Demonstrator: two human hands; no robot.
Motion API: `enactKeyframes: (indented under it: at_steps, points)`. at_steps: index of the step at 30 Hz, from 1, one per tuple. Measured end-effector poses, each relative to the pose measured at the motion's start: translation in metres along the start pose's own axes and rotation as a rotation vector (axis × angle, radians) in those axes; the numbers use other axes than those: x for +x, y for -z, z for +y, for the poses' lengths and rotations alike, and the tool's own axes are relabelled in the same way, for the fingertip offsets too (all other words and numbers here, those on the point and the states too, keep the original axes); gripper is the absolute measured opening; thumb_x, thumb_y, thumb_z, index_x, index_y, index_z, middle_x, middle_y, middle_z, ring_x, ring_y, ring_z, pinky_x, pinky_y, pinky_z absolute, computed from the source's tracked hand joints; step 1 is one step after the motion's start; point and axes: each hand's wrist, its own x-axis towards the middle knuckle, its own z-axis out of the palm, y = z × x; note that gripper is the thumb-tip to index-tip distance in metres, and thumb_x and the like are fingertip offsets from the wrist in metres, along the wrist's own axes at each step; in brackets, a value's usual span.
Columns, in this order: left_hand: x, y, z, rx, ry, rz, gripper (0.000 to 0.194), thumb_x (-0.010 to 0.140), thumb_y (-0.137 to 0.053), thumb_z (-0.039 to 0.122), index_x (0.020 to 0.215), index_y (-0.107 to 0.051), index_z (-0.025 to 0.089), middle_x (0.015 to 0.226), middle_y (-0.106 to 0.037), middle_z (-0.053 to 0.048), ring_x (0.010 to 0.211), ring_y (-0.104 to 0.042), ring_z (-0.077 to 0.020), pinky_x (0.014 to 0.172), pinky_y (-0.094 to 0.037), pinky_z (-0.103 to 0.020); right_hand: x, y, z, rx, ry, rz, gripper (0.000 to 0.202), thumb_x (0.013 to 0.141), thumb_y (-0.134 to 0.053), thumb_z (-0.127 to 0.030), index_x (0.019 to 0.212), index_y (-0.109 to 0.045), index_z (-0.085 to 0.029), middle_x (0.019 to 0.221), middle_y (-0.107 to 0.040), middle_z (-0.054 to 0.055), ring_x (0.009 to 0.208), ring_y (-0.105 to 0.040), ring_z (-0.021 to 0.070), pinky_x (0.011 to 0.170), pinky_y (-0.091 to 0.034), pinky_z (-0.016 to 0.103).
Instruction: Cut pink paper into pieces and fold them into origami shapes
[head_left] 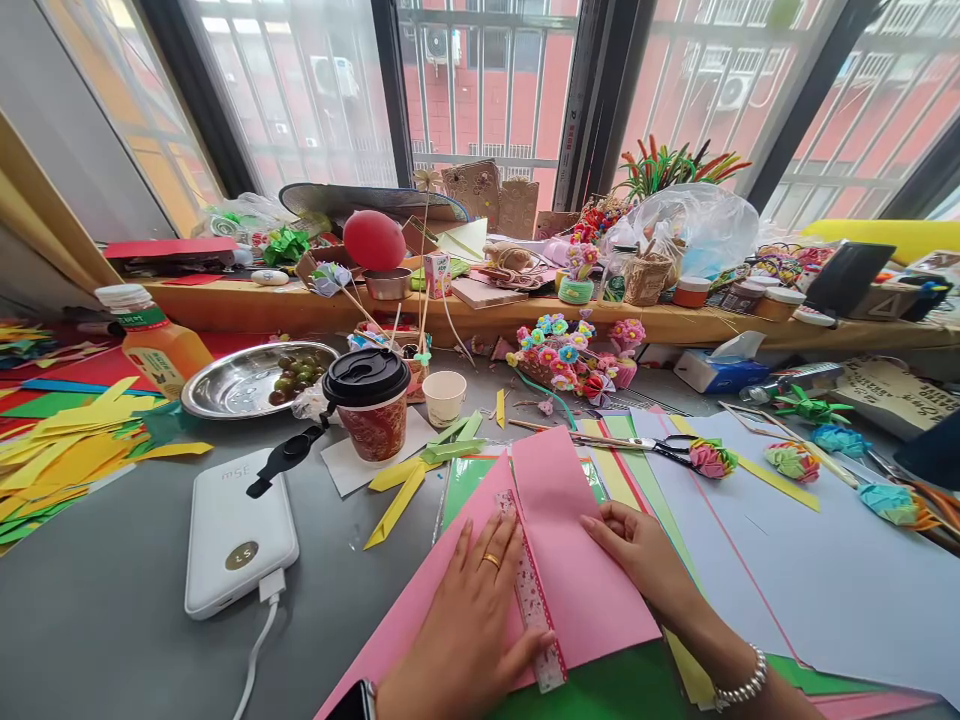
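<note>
Pink paper lies in front of me, split along a line from its top edge into a left part and a right part. A clear patterned ruler with a pink dotted edge runs along that line. My left hand lies flat over the ruler and the left part, fingers stretched out, a ring on one finger. At the right edge of the paper, my right hand pinches the right part between thumb and curled fingers; that part is slightly raised and bent. Green paper shows underneath.
Scissors lie beyond the paper, beside folded paper buds and white sheets. Leftward are a lidded coffee cup, a small paper cup, a white power bank, a metal plate and yellow strips.
</note>
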Motion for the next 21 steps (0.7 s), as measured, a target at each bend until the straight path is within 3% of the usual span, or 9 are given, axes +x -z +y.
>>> enactKeyframes:
  at_steps: [11,21]
  points:
    - [0.0037,0.0051,-0.0009,-0.087,-0.006,-0.095,0.064,0.080,-0.024,0.051,0.132,-0.002,0.019,0.139,-0.006,-0.006,0.125,-0.009,-0.0240,0.100,-0.014,-0.049,-0.0008,0.0024,-0.0039,0.014,-0.021,0.018,0.031,0.067,-0.052,-0.045,0.068,-0.059,-0.015,0.060,-0.058,0.001,0.052,-0.051,0.0128,0.043,-0.035,0.021]
    - [0.0037,0.0096,-0.0022,-0.100,-0.029,-0.108,0.063,0.081,-0.026,0.048,0.132,-0.001,0.020,0.139,-0.006,-0.005,0.126,-0.007,-0.0231,0.101,-0.011,-0.048,-0.0005,0.0021,-0.0038,0.044,-0.028,0.026,0.033,0.065,-0.053,-0.046,0.070,-0.060,-0.014,0.059,-0.058,0.002,0.051,-0.052,0.0136,0.043,-0.036,0.022]
